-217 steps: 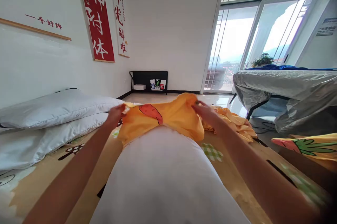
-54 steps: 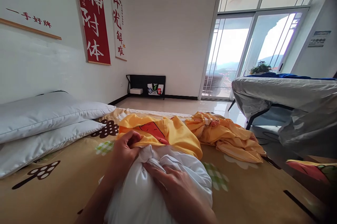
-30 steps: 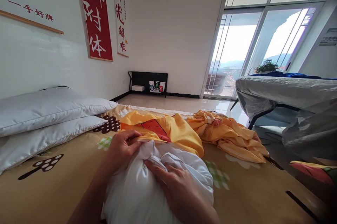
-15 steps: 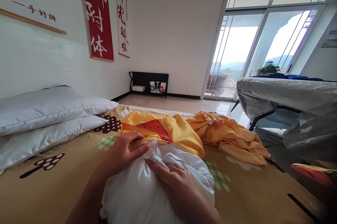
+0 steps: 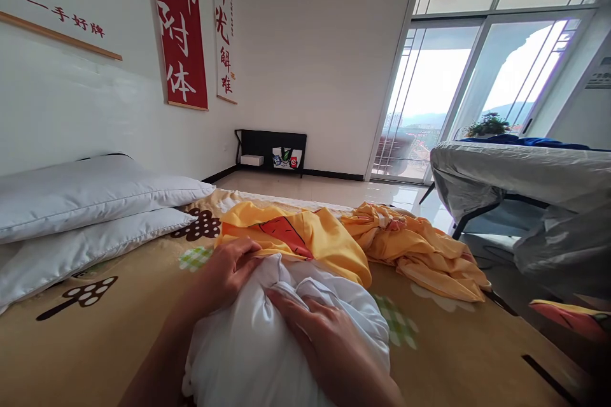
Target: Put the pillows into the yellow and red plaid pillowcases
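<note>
A white pillow (image 5: 248, 349) lies lengthwise in front of me on the bed, its far end pushed into a yellow pillowcase (image 5: 329, 248) with a red carrot print. My left hand (image 5: 229, 270) grips the pillowcase's open edge where it meets the pillow's left corner, fingers curled. My right hand (image 5: 329, 343) presses flat on top of the bunched white pillow, fingertips touching the gathered folds near the case's opening.
Two white pillows (image 5: 90, 203) are stacked at the left against the wall. A crumpled yellow cloth (image 5: 420, 251) lies at the right of the bed (image 5: 477, 356). A table under a grey cover (image 5: 525, 178) stands to the right, before glass doors.
Seven seconds ago both hands held the pillowcase at the far end of the flat pillow. Now the pillow is bunched near me. In the last second the hands barely shifted.
</note>
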Demonstrator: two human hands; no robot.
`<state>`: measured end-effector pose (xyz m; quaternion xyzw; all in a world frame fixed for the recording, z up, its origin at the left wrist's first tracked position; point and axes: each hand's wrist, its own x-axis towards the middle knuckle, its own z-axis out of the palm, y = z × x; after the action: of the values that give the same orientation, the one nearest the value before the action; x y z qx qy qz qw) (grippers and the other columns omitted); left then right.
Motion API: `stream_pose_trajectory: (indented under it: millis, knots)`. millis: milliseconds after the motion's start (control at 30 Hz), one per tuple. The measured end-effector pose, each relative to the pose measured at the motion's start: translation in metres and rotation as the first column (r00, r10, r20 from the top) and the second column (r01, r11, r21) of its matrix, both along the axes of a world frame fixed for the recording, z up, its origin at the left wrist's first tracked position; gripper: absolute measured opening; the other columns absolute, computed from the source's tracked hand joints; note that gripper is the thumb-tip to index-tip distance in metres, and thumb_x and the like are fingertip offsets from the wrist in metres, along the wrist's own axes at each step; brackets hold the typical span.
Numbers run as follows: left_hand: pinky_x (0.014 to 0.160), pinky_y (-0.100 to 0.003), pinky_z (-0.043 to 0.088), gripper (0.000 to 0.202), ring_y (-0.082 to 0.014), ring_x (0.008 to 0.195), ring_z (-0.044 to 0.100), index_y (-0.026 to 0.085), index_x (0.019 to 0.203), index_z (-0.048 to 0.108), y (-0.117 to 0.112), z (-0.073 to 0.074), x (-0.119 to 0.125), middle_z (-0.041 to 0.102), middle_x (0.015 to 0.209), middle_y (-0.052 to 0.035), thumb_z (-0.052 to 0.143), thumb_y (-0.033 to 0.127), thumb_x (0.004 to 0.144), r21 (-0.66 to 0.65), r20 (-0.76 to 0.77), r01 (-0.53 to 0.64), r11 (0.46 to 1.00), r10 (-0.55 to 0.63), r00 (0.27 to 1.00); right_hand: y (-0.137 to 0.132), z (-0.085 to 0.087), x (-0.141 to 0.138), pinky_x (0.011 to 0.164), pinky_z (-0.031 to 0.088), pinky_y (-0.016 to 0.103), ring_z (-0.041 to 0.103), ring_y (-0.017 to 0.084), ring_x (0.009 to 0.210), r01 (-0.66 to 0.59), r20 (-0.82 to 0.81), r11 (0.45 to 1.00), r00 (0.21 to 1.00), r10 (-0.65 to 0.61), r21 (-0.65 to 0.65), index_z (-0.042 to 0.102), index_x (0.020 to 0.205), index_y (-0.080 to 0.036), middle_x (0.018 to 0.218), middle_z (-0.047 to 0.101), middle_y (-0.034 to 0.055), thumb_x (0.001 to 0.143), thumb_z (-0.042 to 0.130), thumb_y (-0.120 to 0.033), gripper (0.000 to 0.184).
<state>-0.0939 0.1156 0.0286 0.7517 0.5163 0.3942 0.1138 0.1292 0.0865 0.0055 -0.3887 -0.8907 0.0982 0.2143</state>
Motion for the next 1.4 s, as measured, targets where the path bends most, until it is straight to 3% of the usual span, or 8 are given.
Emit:
stream_pose_trajectory:
  millis: [400, 633, 767, 900, 1167, 1267, 1333, 1400]
  knots:
    - [0.084, -0.028, 0.051, 0.025, -0.0193, 0.091, 0.065, 0.023, 0.105, 0.065, 0.007, 0.003, -0.020, 0.070, 0.100, -0.0041, 0.053, 0.036, 0.087, 0.041, 0.072, 0.033, 0.999, -0.036, 0.997, 0.000, 0.001, 0.001, 0.079, 0.048, 0.028, 0.065, 0.018, 0.092, -0.008, -0.015, 1.000, 1.000, 0.008, -0.022, 0.045, 0.140, -0.043, 0.104, 0.069, 0.0017, 0.098, 0.040, -0.028, 0.045]
    - [0.078, -0.029, 0.048, 0.019, -0.0182, 0.085, 0.060, 0.021, 0.094, 0.060, 0.000, 0.005, -0.013, 0.065, 0.092, -0.0045, 0.048, 0.035, 0.089, 0.161, 0.029, -0.050, 0.986, 0.046, 0.999, 0.000, 0.005, 0.000, 0.080, 0.049, 0.032, 0.065, 0.020, 0.095, 0.022, 0.049, 0.998, 0.999, -0.019, -0.066, 0.040, 0.142, -0.045, 0.105, 0.068, 0.0026, 0.099, 0.038, -0.028, 0.046]
    - [0.063, -0.028, 0.041, 0.032, -0.0164, 0.067, 0.053, 0.020, 0.073, 0.051, -0.001, 0.004, 0.001, 0.057, 0.072, -0.0014, 0.045, 0.046, 0.091, 0.165, -0.049, -0.136, 0.977, 0.146, 0.988, 0.001, 0.002, 0.000, 0.080, 0.049, 0.031, 0.065, 0.020, 0.094, 0.007, 0.045, 1.000, 0.999, -0.006, -0.024, 0.040, 0.142, -0.044, 0.105, 0.069, 0.0022, 0.098, 0.041, -0.027, 0.048]
    - [0.062, -0.028, 0.038, 0.035, -0.0165, 0.065, 0.052, 0.020, 0.065, 0.047, 0.005, -0.002, 0.012, 0.057, 0.069, -0.0024, 0.041, 0.040, 0.093, 0.137, -0.134, -0.024, 0.990, 0.042, 0.990, 0.000, -0.001, 0.000, 0.078, 0.049, 0.029, 0.066, 0.020, 0.092, 0.005, 0.050, 1.000, 0.999, -0.005, 0.004, 0.040, 0.143, -0.041, 0.104, 0.069, 0.0031, 0.098, 0.040, -0.026, 0.048]
    - [0.053, -0.024, 0.034, 0.035, -0.0132, 0.057, 0.044, 0.020, 0.064, 0.045, 0.006, 0.001, -0.025, 0.049, 0.060, 0.0020, 0.045, 0.044, 0.090, 0.110, 0.030, -0.118, 0.987, 0.115, 0.993, -0.002, 0.002, 0.001, 0.080, 0.050, 0.033, 0.066, 0.021, 0.094, 0.023, 0.068, 0.998, 0.998, -0.019, -0.054, 0.040, 0.142, -0.045, 0.106, 0.068, 0.0025, 0.099, 0.036, -0.030, 0.045]
    - [0.059, -0.025, 0.039, 0.025, -0.0144, 0.064, 0.049, 0.020, 0.076, 0.054, 0.010, 0.001, -0.052, 0.054, 0.069, 0.0012, 0.049, 0.042, 0.087, 0.203, 0.271, -0.426, 0.882, 0.368, 0.890, -0.002, 0.004, 0.001, 0.080, 0.050, 0.034, 0.066, 0.022, 0.095, 0.034, 0.089, 0.998, 0.996, -0.029, -0.056, 0.039, 0.142, -0.046, 0.106, 0.068, 0.0025, 0.100, 0.036, -0.030, 0.045]
    - [0.070, -0.027, 0.043, 0.023, -0.0158, 0.076, 0.053, 0.020, 0.098, 0.055, 0.011, 0.001, -0.070, 0.058, 0.091, -0.0008, 0.056, 0.037, 0.083, 0.285, 0.474, -0.673, 0.682, 0.510, 0.718, -0.003, 0.004, 0.001, 0.080, 0.050, 0.034, 0.066, 0.022, 0.095, 0.041, 0.100, 0.998, 0.994, -0.037, -0.047, 0.039, 0.142, -0.046, 0.106, 0.068, 0.0026, 0.099, 0.037, -0.029, 0.046]
    - [0.080, -0.029, 0.044, 0.040, -0.0180, 0.088, 0.054, 0.021, 0.118, 0.047, 0.009, 0.002, -0.081, 0.054, 0.111, -0.0024, 0.059, 0.034, 0.082, 0.326, 0.574, -0.778, 0.537, 0.542, 0.614, -0.003, 0.003, 0.000, 0.080, 0.050, 0.034, 0.066, 0.022, 0.094, 0.042, 0.102, 0.998, 0.994, -0.039, -0.035, 0.039, 0.142, -0.046, 0.106, 0.068, 0.0024, 0.099, 0.037, -0.028, 0.047]
